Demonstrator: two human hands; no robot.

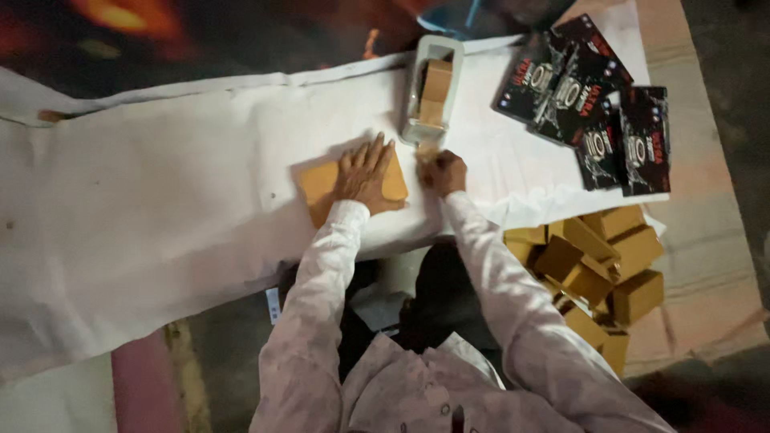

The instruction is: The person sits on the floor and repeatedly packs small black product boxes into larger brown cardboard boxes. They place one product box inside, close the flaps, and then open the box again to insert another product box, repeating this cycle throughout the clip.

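Tape roll (435, 90) inside white dispenser (433, 80).

Tan cardboard box (321, 186) lies flat on white sheet — tape dispenser (433, 88) just beyond.

Light falls brightest on the white sheet (200, 184) around the fingers (370, 152) of the left hand (365, 176), casting a soft shadow just left of them. Farther out the picture dims to murky dark. The picture is soft and grainy, with an orange blur (120, 16) at top left.
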